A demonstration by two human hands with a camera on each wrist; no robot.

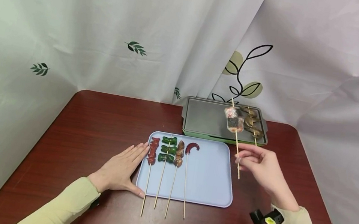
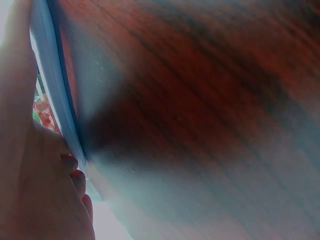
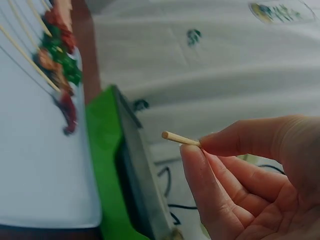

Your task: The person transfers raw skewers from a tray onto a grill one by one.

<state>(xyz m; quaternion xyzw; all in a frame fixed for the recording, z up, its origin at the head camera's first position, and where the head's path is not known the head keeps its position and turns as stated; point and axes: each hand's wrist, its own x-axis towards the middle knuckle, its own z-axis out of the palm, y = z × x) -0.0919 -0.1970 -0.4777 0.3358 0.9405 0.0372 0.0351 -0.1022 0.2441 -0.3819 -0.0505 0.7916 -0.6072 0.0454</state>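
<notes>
Right hand: the right hand (image 1: 262, 167) has its thumb and fingertips pinched shut round the lower part of a skewer (image 1: 237, 146); in the right wrist view the blunt wooden end (image 3: 175, 138) pokes out just past the fingertips (image 3: 200, 160).
Held skewer: up in the air and tilted, with a pinkish wrapped chunk with a dark band (image 1: 234, 119) near its top, hanging over the near right part of the grill plate (image 1: 205, 119).
Grill plate: grey flat top on a green base, at the back of the table just behind the tray; one more skewer of brownish pieces (image 1: 252, 123) is lying on its right side.
Left hand: the left hand (image 1: 121, 168) lies flat on the table, fingers straight and together, holding nothing, with its thumb side right up against the left edge of the blue tray (image 1: 211, 177). The left wrist view is just a blurry close-up of that tray edge (image 2: 55, 95) and the wood.
Tray: four skewers lying side by side on its left half, sticks hanging over the near edge. Left to right: red pieces (image 1: 152, 153), green pieces (image 1: 167, 149), brown pieces (image 1: 179, 153), and a curled dark-red piece (image 1: 191, 147).
Table: dark reddish wood (image 1: 96, 123), white leaf-print cloth (image 1: 109, 23) hung all round behind it.
Sleeves: pale yellow-green on both arms, plus a small black gadget (image 1: 266, 217) at the right wrist.
</notes>
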